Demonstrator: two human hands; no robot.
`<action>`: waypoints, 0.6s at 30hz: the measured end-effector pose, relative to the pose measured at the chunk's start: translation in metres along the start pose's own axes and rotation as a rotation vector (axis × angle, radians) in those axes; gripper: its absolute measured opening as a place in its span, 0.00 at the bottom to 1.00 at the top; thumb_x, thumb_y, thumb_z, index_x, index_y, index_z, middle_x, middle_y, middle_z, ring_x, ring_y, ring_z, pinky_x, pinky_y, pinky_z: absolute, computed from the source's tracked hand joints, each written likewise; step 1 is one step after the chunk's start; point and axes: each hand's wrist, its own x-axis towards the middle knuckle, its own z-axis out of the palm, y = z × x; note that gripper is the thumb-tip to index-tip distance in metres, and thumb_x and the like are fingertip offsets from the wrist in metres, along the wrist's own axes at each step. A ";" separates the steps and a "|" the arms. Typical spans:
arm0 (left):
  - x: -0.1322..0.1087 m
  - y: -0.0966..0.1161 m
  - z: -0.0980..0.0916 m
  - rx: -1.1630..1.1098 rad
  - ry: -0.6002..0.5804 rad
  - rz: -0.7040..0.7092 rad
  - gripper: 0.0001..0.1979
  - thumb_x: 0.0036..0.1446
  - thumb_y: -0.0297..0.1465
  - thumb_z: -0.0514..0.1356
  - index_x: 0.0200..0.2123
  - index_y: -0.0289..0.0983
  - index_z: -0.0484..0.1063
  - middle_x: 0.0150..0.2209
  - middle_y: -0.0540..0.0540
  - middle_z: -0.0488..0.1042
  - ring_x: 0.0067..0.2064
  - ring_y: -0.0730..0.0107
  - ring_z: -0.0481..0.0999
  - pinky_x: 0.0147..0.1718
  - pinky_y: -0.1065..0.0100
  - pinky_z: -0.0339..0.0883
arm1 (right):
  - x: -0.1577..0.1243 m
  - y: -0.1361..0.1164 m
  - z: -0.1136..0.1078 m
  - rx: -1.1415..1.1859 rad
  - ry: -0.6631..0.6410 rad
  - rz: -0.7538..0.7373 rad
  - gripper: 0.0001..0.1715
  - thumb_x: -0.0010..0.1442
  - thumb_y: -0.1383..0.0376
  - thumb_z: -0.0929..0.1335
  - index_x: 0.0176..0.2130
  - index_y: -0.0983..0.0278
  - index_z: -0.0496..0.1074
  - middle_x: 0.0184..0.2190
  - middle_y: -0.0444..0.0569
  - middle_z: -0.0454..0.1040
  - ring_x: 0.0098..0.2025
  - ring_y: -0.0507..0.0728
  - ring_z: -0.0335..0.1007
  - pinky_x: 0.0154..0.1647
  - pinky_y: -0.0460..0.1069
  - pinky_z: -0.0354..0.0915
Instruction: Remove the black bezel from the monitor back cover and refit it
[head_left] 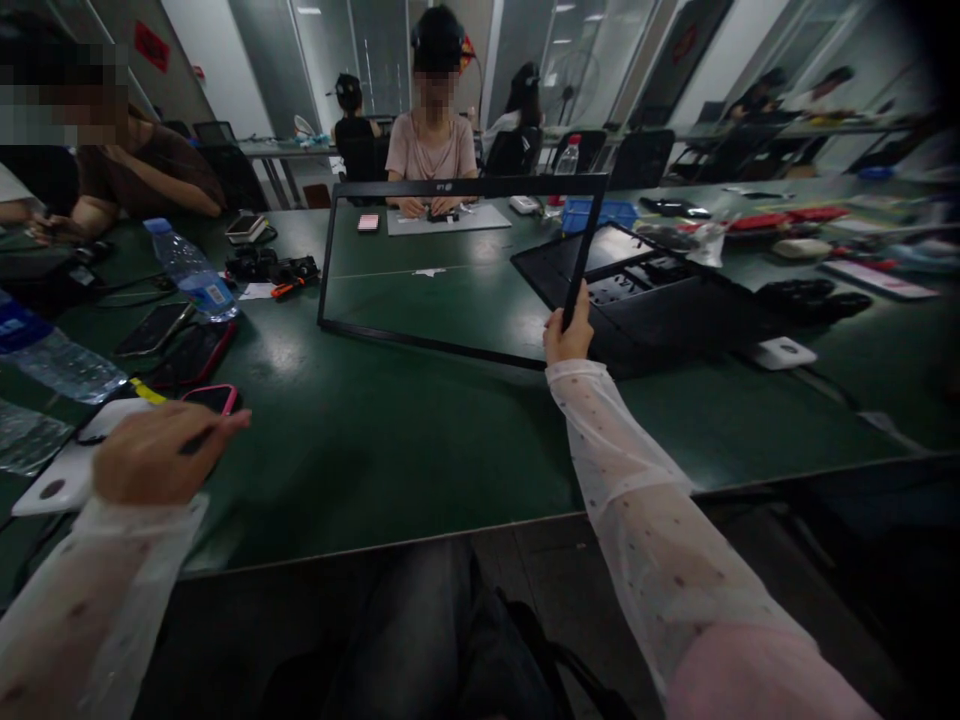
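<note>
My right hand (570, 330) grips the right side of a thin black screen bezel (472, 187), an open rectangular frame with a small logo on its top bar. The bezel is raised upright above the green table, and the tabletop shows through it. Behind my right hand lies an opened black laptop shell (675, 300) with cut-outs and a lighter panel. At the left, my left hand (154, 455) is closed in a pinch over the table edge area; a small dark bit shows between its fingers, too blurred to name. Beside it lies a pink-edged phone (217, 400).
Plastic bottles (191, 270), dark phones (154, 330) and a white box (56, 480) crowd the left side. A blue basket (600, 214), a white adapter-like block (784, 353) and black cables lie to the right. A person (431, 150) sits opposite, hands on a grey mat (487, 218).
</note>
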 end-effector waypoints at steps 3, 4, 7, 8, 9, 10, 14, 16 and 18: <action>0.066 0.034 0.058 -0.127 -0.013 -0.046 0.26 0.73 0.40 0.49 0.68 0.39 0.69 0.51 0.47 0.82 0.48 0.64 0.80 0.58 0.58 0.70 | 0.003 0.007 0.000 -0.008 -0.003 0.013 0.45 0.71 0.56 0.57 0.80 0.65 0.45 0.33 0.51 0.78 0.35 0.62 0.81 0.46 0.61 0.78; 0.081 0.042 0.076 -0.170 -0.042 -0.043 0.31 0.71 0.36 0.50 0.73 0.30 0.59 0.60 0.41 0.77 0.52 0.63 0.79 0.62 0.57 0.68 | 0.004 0.009 -0.001 -0.003 -0.017 0.017 0.45 0.71 0.56 0.57 0.80 0.65 0.45 0.33 0.51 0.78 0.34 0.61 0.80 0.45 0.60 0.79; 0.110 0.053 0.119 -0.185 -0.091 -0.116 0.41 0.67 0.38 0.58 0.74 0.19 0.51 0.69 0.26 0.65 0.62 0.54 0.73 0.68 0.53 0.61 | 0.005 0.012 -0.002 0.011 -0.109 0.047 0.45 0.71 0.53 0.59 0.80 0.62 0.46 0.32 0.48 0.78 0.28 0.57 0.76 0.40 0.57 0.78; 0.115 0.053 0.128 -0.168 -0.089 -0.144 0.40 0.66 0.39 0.59 0.72 0.19 0.54 0.69 0.24 0.64 0.66 0.49 0.69 0.70 0.50 0.58 | 0.005 0.012 -0.002 0.011 -0.144 0.064 0.46 0.71 0.52 0.60 0.80 0.63 0.47 0.31 0.47 0.77 0.26 0.56 0.74 0.38 0.56 0.78; 0.117 0.052 0.135 -0.160 -0.097 -0.157 0.41 0.65 0.40 0.60 0.72 0.21 0.56 0.69 0.24 0.63 0.70 0.45 0.65 0.71 0.48 0.56 | 0.005 0.013 -0.001 0.009 -0.179 0.084 0.46 0.70 0.51 0.61 0.79 0.63 0.49 0.31 0.47 0.77 0.24 0.55 0.72 0.37 0.56 0.78; 0.116 0.050 0.140 -0.163 -0.101 -0.172 0.41 0.64 0.40 0.61 0.72 0.23 0.57 0.69 0.24 0.63 0.71 0.43 0.63 0.71 0.47 0.56 | 0.006 0.014 0.000 0.009 -0.216 0.101 0.46 0.70 0.51 0.62 0.79 0.64 0.50 0.31 0.47 0.77 0.24 0.55 0.71 0.37 0.56 0.78; 0.104 0.029 0.143 -0.203 -0.151 -0.252 0.36 0.60 0.35 0.60 0.70 0.33 0.62 0.68 0.30 0.65 0.72 0.42 0.64 0.71 0.46 0.59 | 0.009 0.025 0.006 -0.015 -0.371 0.059 0.41 0.67 0.55 0.64 0.74 0.66 0.63 0.35 0.50 0.79 0.32 0.59 0.77 0.48 0.61 0.78; 0.097 0.016 0.140 -0.231 -0.190 -0.260 0.35 0.58 0.30 0.59 0.69 0.35 0.64 0.68 0.32 0.68 0.70 0.43 0.67 0.70 0.44 0.60 | 0.012 0.032 0.009 -0.091 -0.385 0.013 0.37 0.64 0.58 0.66 0.69 0.67 0.70 0.41 0.55 0.78 0.44 0.63 0.79 0.58 0.63 0.75; 0.091 0.006 0.139 -0.257 -0.249 -0.228 0.33 0.56 0.28 0.58 0.67 0.36 0.67 0.66 0.34 0.71 0.69 0.43 0.69 0.70 0.43 0.61 | 0.014 0.039 0.011 -0.181 -0.384 0.003 0.34 0.62 0.60 0.68 0.64 0.68 0.74 0.48 0.60 0.76 0.53 0.66 0.76 0.65 0.64 0.70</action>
